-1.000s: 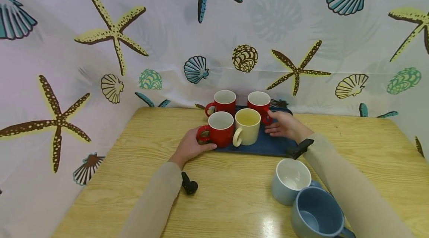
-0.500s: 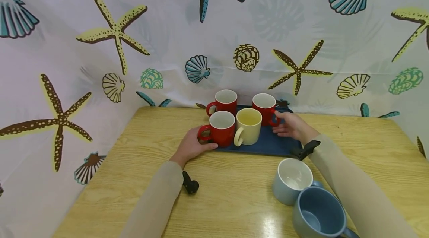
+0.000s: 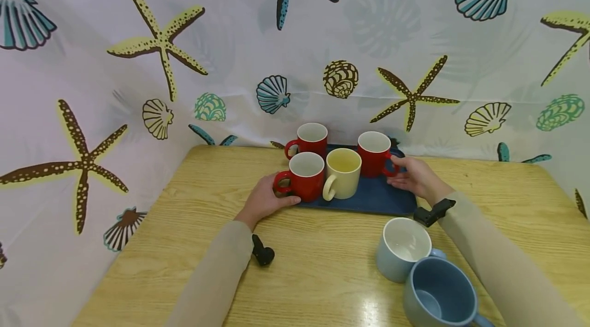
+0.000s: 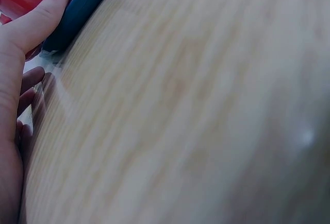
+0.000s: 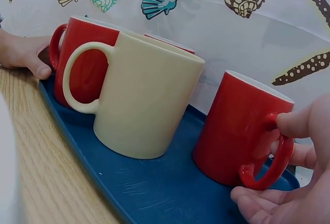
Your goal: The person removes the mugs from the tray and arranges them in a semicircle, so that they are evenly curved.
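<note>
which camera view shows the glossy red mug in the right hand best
The right wrist view: it shows the glossy red cylindrical mug close up from the side, with the right hand gripping its handle. The head view shows it smaller, from above, with its white inside visible. The left wrist view misses it.

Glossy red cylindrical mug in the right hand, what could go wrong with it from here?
The glossy red cylindrical mug might tip, since the right hand holds it by the handle. It could knock the cream-coloured cylindrical mug nearby. The beige fabric right sleeve might bump the darker blue mug beside it.
</note>
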A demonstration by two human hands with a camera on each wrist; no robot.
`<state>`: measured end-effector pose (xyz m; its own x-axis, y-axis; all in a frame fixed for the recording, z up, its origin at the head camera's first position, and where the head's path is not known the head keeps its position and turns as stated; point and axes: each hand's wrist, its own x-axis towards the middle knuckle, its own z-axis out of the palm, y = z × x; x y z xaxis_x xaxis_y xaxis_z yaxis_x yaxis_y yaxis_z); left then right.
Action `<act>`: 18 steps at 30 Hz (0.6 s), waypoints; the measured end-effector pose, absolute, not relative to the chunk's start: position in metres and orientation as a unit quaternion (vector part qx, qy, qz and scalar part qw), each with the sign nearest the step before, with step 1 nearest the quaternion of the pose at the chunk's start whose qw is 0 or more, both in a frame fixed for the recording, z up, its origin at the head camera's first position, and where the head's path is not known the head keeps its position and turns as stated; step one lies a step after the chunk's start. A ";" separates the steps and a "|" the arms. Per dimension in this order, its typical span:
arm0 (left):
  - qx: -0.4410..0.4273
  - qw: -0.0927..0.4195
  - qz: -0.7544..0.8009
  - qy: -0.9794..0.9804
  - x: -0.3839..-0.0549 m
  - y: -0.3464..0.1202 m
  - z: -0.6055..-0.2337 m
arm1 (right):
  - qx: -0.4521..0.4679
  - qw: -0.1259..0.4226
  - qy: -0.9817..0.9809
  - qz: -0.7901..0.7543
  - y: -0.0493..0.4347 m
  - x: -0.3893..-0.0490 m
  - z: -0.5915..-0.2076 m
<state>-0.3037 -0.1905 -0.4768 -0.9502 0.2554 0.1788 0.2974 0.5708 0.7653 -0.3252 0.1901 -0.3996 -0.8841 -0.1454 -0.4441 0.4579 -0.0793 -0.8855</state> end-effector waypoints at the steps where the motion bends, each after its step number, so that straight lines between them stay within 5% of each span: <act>1: -0.155 0.023 -0.436 -0.886 -0.304 -0.191 -0.477 | 0.119 0.210 0.642 -0.728 0.192 -0.324 -0.399; 18: -0.148 0.023 -0.442 -0.884 -0.304 -0.191 -0.476 | 0.057 0.199 0.668 -0.714 0.214 -0.300 -0.395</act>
<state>-0.3040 -0.1914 -0.4761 -0.9552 0.2416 0.1711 0.2818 0.5647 0.7757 -0.3003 0.2139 -0.3949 -0.9146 -0.2076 -0.3471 0.3602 -0.0275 -0.9325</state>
